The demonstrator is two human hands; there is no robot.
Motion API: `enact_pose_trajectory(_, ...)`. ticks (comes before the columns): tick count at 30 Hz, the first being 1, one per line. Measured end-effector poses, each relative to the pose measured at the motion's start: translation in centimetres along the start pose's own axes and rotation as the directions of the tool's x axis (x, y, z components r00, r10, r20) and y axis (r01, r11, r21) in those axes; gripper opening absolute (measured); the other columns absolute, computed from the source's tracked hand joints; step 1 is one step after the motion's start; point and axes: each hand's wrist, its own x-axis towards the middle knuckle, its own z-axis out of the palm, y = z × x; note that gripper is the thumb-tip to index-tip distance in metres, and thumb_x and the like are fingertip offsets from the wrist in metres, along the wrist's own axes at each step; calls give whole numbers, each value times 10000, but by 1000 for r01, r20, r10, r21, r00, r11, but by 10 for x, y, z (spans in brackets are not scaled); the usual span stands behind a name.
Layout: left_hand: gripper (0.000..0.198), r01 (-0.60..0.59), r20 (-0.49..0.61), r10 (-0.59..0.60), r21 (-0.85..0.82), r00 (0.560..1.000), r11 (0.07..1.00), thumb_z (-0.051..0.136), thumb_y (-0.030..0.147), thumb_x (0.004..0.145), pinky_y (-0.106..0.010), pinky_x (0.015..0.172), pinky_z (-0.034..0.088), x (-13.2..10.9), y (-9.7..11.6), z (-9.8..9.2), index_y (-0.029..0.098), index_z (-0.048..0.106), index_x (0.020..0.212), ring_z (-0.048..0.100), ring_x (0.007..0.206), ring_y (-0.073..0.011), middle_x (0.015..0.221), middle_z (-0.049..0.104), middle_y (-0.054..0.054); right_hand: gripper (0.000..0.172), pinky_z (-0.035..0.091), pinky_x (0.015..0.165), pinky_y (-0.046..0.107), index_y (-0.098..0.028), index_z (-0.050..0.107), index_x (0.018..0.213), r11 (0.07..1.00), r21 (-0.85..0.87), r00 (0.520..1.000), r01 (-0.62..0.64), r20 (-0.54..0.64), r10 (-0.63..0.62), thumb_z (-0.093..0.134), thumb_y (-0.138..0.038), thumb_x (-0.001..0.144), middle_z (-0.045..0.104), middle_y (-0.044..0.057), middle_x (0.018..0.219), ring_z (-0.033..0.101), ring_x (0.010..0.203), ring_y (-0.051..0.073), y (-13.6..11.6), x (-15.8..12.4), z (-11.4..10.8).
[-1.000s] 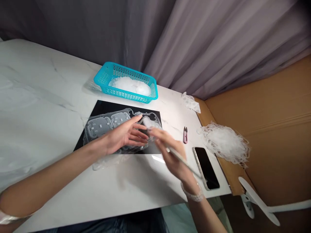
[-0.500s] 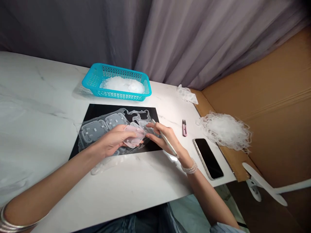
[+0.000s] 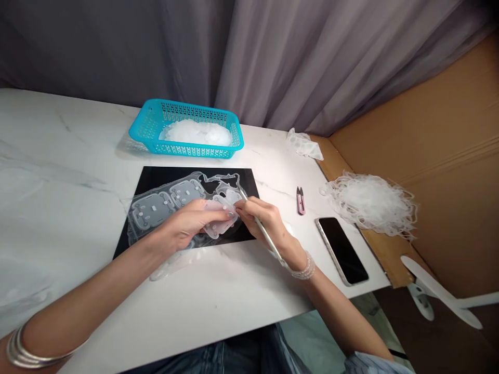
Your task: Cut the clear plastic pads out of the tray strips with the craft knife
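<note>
My left hand (image 3: 189,221) grips a translucent, rounded silicone piece (image 3: 218,227) with small studs and holes, thumb on top. My right hand (image 3: 268,221) is closed, with a slim silver pen-shaped tool (image 3: 268,240) lodged in it, the tool's upper tip pointing away from me. Its thumb and fingertips pinch together at the right edge of the piece, touching or nearly touching it. Beneath lies a clear moulded silicone sheet (image 3: 154,210) with several similar shapes, its far right part torn into open loops. The sheet rests on a black mat (image 3: 154,174).
Behind the mat stands a blue basket (image 3: 187,151) holding white translucent pieces (image 3: 195,133). To the right are pink thread snips (image 3: 300,201), a phone (image 3: 343,252), a crumpled white scrap (image 3: 304,144) and a heap of stringy trimmings (image 3: 370,203) beside a cardboard wall (image 3: 429,150).
My right fingertips have closed together at the piece's right edge, where they were spread before. The left thumb has slid right across the piece. The view has shifted slightly.
</note>
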Motion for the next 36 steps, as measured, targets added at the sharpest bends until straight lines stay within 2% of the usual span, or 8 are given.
enact_pose_trajectory(9,207,-71,41,69,54,997,996,768,352,714,-238,521,290,2,-8,-8,155,730,763,470,588,-103,679,609,-10,235,460,664,296,-231,418,737,990,-30,988,-135,-76,132,416,-138,953,601,31,783,556,704,160,-7,7,1)
enact_pose_trajectory(13,200,-80,9,79,63,997,995,761,330,717,-234,546,331,-2,-4,-8,149,742,800,492,603,-105,699,630,-19,237,481,726,314,-248,341,747,965,131,974,-228,15,228,504,-111,853,697,52,937,670,886,199,-20,13,-10)
enact_pose_trajectory(17,208,-122,-26,130,200,991,972,734,342,749,-246,581,382,-6,-1,-9,149,761,821,546,632,-132,728,671,-37,241,504,824,349,-259,312,772,913,328,969,-242,125,212,505,-142,856,704,81,1095,666,1055,218,-26,21,-21)
enact_pose_trajectory(20,209,-154,-53,185,356,981,922,720,359,766,-242,567,369,-6,-1,-15,161,728,701,543,616,-139,667,644,-17,253,513,872,367,-258,322,761,891,379,960,-251,218,177,526,-211,902,696,62,1027,653,1042,206,-23,28,-20)
enact_pose_trajectory(23,211,-202,-76,273,493,959,846,705,364,780,-240,527,329,-7,-1,-20,173,726,691,517,566,-136,600,607,14,273,514,817,349,-253,337,747,911,318,948,-264,258,185,565,-248,896,670,31,900,631,923,194,-18,32,-14)
enact_pose_trajectory(29,205,-293,-111,546,746,830,597,616,322,861,-258,600,409,-10,-7,-13,202,780,829,622,662,-180,723,724,3,274,423,684,263,-241,310,724,931,275,959,-240,217,183,534,-168,863,558,-11,793,503,734,138,-8,35,-8)
enact_pose_trajectory(34,265,-327,48,789,924,612,197,512,196,919,-309,735,470,-5,-28,-9,225,775,921,675,776,-210,811,756,-52,241,375,647,249,-233,332,709,864,399,948,-308,207,243,509,-130,835,491,-43,692,502,679,125,-7,35,-3)
enact_pose_trajectory(36,305,-354,127,819,930,559,97,476,152,930,-308,743,479,-2,-35,-11,232,769,902,669,767,-200,767,743,-48,252,361,631,246,-230,341,691,826,449,940,-340,186,286,532,-140,827,452,-58,659,496,650,118,-9,34,-1)
